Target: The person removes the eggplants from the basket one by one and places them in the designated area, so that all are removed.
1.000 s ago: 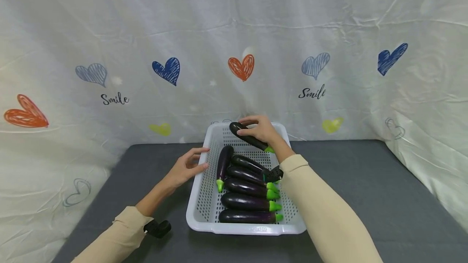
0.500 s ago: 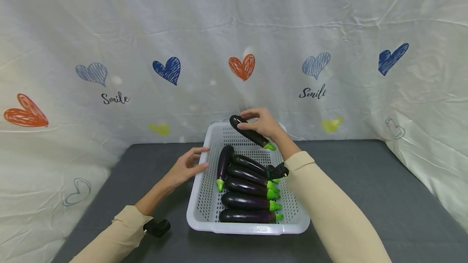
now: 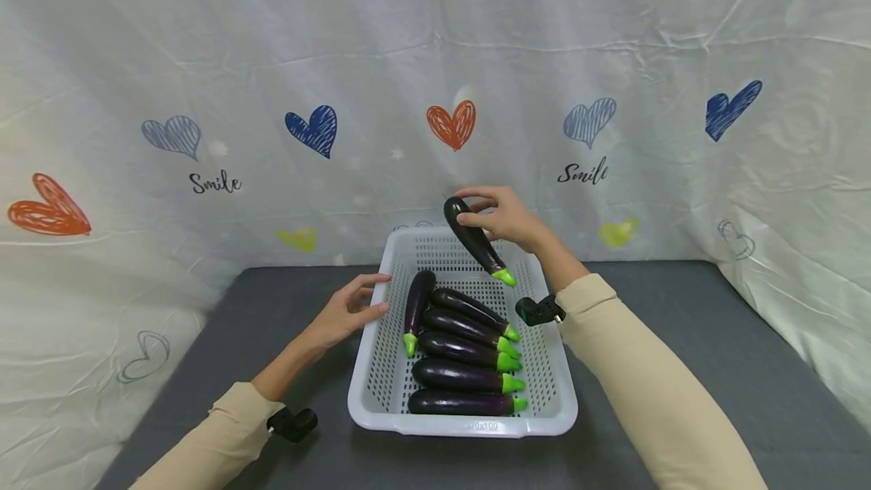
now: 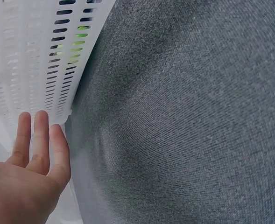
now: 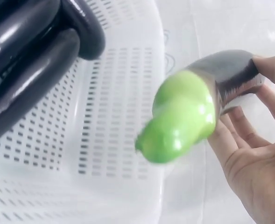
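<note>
Over the far end of the white basket [image 3: 408, 423], the right hand [image 3: 506, 216] pinches one eggplant [image 3: 472, 239] near its rounded end, while the left hand [image 3: 343, 314], fingers spread apart, touches the basket's left side, presumably to steady it.

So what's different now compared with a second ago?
The right hand has moved up and to the right in the head view, with the same eggplant in its grip. That eggplant now slants more steeply, its green end barely shifted. Nothing was newly grasped or let go. The left hand, the basket and the six eggplants lying inside stayed as they were.
</note>
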The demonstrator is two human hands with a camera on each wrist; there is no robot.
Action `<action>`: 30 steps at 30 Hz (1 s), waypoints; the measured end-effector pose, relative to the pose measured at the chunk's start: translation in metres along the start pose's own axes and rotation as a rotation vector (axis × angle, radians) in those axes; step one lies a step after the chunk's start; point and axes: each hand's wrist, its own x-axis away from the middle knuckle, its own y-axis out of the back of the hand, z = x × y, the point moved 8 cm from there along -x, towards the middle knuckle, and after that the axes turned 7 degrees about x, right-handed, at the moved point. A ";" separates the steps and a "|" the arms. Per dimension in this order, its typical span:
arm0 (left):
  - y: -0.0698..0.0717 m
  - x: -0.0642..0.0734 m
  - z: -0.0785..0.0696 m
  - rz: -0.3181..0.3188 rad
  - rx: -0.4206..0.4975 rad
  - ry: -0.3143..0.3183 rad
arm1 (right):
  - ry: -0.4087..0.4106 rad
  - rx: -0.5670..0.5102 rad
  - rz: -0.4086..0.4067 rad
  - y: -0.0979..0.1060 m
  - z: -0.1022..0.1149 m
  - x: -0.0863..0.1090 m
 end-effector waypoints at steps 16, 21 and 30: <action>0.000 -0.001 0.002 0.010 0.000 0.007 | 0.010 -0.112 -0.029 0.033 -0.005 0.021; 0.000 0.000 0.003 0.021 0.011 0.011 | 0.017 -0.125 -0.017 0.037 -0.007 0.026; -0.002 0.000 0.002 0.026 0.009 0.022 | -0.009 -0.153 -0.039 0.053 -0.021 0.038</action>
